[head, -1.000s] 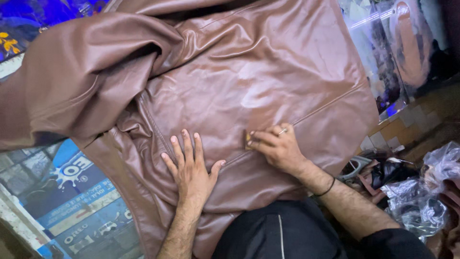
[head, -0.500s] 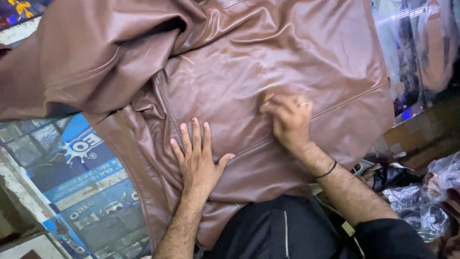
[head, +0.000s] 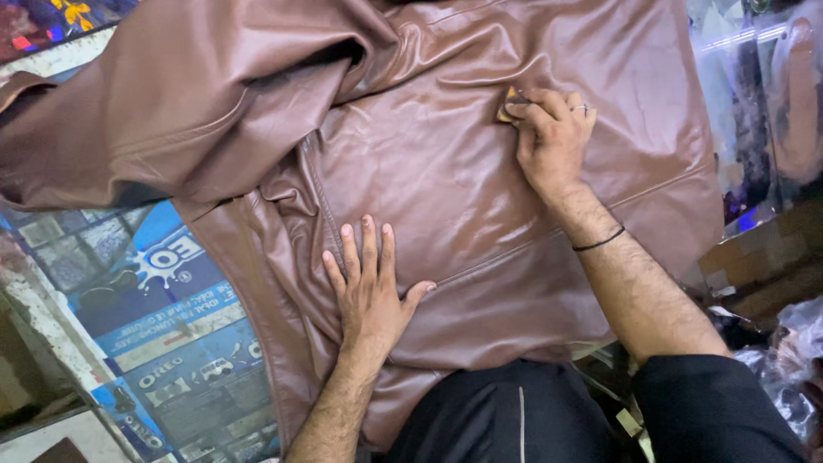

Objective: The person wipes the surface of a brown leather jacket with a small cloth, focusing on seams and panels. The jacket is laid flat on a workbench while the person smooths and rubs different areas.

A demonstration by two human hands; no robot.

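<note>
**Hands on a brown leather jacket**

Leather fills most of the view: a brown jacket [head: 446,171] lies spread flat across the work surface, with one sleeve [head: 171,111] folded over toward the left and bunched where it meets the body; beneath its left edge shows a blue printed sheet [head: 163,291] covering the table. The left hand [head: 370,287] lies open and flat, fingers [head: 364,244] spread, palm pressing the lower panel just above a seam; it grasps nothing and only pins the hide in place. The right hand [head: 553,141] sits further up the panel, curled down over a small tan pad [head: 507,105] that peeks out from under the fingertips; it is clenched on that pad and presses it against the leather; a ring shows on one finger and a dark band [head: 598,241] circles the wrist.

The jacket looks soft and limp, draping in loose folds rather than holding shape; its glossy sheen suggests a smooth, rather slippery face, so a flat palm would likely hold it steadier than a pinch; it seems fairly heavy for cloth. Seams and the hem look like the firmest places to take hold; crinkled clear plastic wrapping [head: 797,360] lies at the right edge.
</note>
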